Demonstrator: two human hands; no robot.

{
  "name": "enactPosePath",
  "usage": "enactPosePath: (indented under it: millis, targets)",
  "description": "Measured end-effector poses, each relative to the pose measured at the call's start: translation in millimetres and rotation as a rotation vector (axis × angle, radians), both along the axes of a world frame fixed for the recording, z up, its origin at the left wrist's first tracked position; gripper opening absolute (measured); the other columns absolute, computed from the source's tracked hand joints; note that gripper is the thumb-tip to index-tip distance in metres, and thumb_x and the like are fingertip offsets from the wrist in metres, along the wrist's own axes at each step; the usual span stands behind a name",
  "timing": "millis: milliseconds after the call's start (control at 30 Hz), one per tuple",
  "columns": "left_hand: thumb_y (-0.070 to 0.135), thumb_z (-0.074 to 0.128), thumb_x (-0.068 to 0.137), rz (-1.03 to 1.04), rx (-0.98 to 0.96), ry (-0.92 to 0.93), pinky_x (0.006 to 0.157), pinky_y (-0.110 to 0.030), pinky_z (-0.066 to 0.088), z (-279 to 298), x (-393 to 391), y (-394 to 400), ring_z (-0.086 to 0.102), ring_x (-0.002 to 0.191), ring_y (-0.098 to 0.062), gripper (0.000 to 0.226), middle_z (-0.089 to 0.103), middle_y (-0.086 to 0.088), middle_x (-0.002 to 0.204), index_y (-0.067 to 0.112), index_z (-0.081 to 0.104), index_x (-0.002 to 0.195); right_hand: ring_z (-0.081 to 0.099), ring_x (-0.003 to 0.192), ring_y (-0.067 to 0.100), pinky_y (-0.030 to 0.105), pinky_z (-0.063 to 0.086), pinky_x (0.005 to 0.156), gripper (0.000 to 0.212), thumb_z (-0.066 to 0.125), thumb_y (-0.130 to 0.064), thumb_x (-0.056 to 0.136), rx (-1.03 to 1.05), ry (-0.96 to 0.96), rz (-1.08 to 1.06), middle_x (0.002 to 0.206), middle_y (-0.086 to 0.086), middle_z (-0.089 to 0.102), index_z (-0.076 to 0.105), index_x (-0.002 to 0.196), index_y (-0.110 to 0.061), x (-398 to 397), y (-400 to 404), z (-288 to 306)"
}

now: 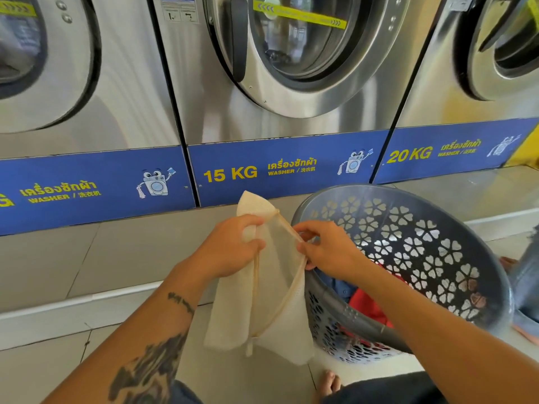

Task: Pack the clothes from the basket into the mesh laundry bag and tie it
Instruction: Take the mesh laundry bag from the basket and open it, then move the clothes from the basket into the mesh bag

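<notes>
Left hand (230,246) grips cream mesh laundry bag (271,290) at frame centre, fist closed on its upper edge. Right hand (326,249) pinches bag rim just beside. Grey basket (408,228) at right, tilted; red and blue clothes (364,307) inside. Washers (291,68) across top.

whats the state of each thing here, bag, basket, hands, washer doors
cream mesh laundry bag: held up, mouth being opened, looks empty
grey perforated plastic basket: tilted, clothes inside
left hand: gripping bag
right hand: pinching bag's rim
middle steel washer door: closed
</notes>
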State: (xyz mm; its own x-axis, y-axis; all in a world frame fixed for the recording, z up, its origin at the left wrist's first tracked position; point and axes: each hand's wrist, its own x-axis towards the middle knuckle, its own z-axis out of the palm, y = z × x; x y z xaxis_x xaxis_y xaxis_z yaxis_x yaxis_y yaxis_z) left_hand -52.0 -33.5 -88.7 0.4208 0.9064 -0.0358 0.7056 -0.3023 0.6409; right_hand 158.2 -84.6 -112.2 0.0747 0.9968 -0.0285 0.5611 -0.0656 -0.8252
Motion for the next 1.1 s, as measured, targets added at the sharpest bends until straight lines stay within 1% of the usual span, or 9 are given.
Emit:
enactPosePath:
  millis: [133, 233, 300, 367, 533, 733, 933, 1000, 1100]
  targets:
    - [0.008, 0.061, 0.083, -0.018, -0.035, 0.01, 0.1, -0.03, 0.04, -3.7, 14.0, 3.2, 0.05, 0.125, -0.023, 0.062, 0.052, 0.0, 0.14, 0.032, 0.051, 0.139, 0.071, 0.07, 0.031, 0.033, 0.061, 0.059, 0.036, 0.056, 0.007, 0.089, -0.024, 0.029, -0.004, 0.085, 0.007, 0.07, 0.068, 0.115, -0.016, 19.5, 8.7, 0.4]
    - [0.0, 0.049, 0.08, -0.024, -0.062, 0.084, 0.102, -0.04, 0.045, -10.7, 18.8, 2.2, 0.051, 0.123, -0.028, 0.068, 0.052, -0.004, 0.139, 0.034, 0.052, 0.139, 0.066, 0.061, 0.022, 0.037, 0.059, 0.061, 0.033, 0.054, 0.005, 0.087, -0.106, -0.095, -0.056, 0.071, 0.008, 0.07, 0.067, 0.113, -0.01, 56.2, 24.0, -14.6]
    - [0.0, 0.048, 0.079, -0.02, -0.062, 0.155, 0.104, -0.04, 0.043, -15.1, 19.6, 1.5, 0.049, 0.125, -0.029, 0.069, 0.051, -0.006, 0.141, 0.033, 0.052, 0.14, 0.069, 0.074, 0.024, 0.038, 0.057, 0.071, 0.036, 0.058, -0.004, 0.085, -0.292, -0.313, 0.004, 0.088, 0.01, 0.074, 0.066, 0.119, -0.01, 81.1, 33.2, -31.0]
    - [-0.001, 0.048, 0.079, -0.012, -0.088, 0.183, 0.104, -0.039, 0.043, -19.6, 19.4, 0.7, 0.048, 0.127, -0.031, 0.069, 0.048, -0.007, 0.143, 0.034, 0.052, 0.139, 0.068, 0.101, 0.037, 0.039, 0.055, 0.077, 0.04, 0.063, -0.012, 0.085, -0.487, -0.52, 0.096, 0.117, 0.02, 0.069, 0.062, 0.124, -0.006, 95.9, 39.5, -50.7]
    - [-0.003, 0.047, 0.079, 0.0, -0.104, 0.172, 0.106, -0.04, 0.041, -27.8, 19.6, 5.8, 0.045, 0.131, -0.03, 0.072, 0.046, -0.006, 0.147, 0.035, 0.05, 0.14, 0.047, 0.135, 0.036, 0.043, 0.047, 0.104, 0.07, 0.059, -0.016, 0.089, -0.677, -0.725, 0.194, 0.154, 0.013, 0.042, 0.034, 0.154, -0.015, 99.4, 57.9, -95.6]
    - [0.0, 0.047, 0.085, -0.004, -0.063, 0.161, 0.104, -0.036, 0.038, -32.0, 27.6, 12.7, 0.043, 0.133, -0.027, 0.069, 0.043, -0.003, 0.149, 0.033, 0.045, 0.145, 0.031, 0.144, 0.043, 0.052, 0.037, 0.114, 0.075, 0.057, -0.026, 0.091, -0.692, -0.977, 0.291, 0.16, 0.016, 0.028, 0.025, 0.157, -0.017, 111.8, 80.5, -145.9]
    - [0.004, 0.05, 0.085, -0.017, -0.059, 0.181, 0.102, -0.033, 0.037, -32.0, 27.2, 19.4, 0.042, 0.132, -0.025, 0.066, 0.046, -0.001, 0.147, 0.033, 0.045, 0.144, 0.028, 0.144, 0.041, 0.057, 0.036, 0.11, 0.121, 0.071, -0.055, 0.079, -0.754, -1.169, 0.359, 0.16, 0.013, 0.024, -0.019, 0.157, -0.032, 103.7, 59.0, -205.2]
    - [0.004, 0.049, 0.085, -0.011, -0.051, 0.186, 0.103, -0.033, 0.038, -32.3, 26.0, 22.1, 0.043, 0.132, -0.025, 0.065, 0.046, -0.001, 0.148, 0.033, 0.045, 0.143, 0.027, 0.144, 0.04, 0.058, 0.033, 0.109, 0.111, 0.067, -0.058, 0.082, -0.763, -1.298, 0.375, 0.158, 0.015, 0.023, -0.011, 0.157, -0.038, 95.9, 57.9, -213.8]
    - [0.004, 0.049, 0.086, -0.018, -0.04, 0.189, 0.103, -0.034, 0.038, -29.6, 25.8, 24.7, 0.043, 0.132, -0.025, 0.064, 0.047, 0.0, 0.147, 0.033, 0.047, 0.143, 0.034, 0.136, 0.038, 0.054, 0.039, 0.105, 0.069, 0.063, -0.048, 0.089, -0.742, -1.379, 0.367, 0.148, 0.013, 0.032, 0.035, 0.15, -0.033, 92.7, 61.1, -208.7]
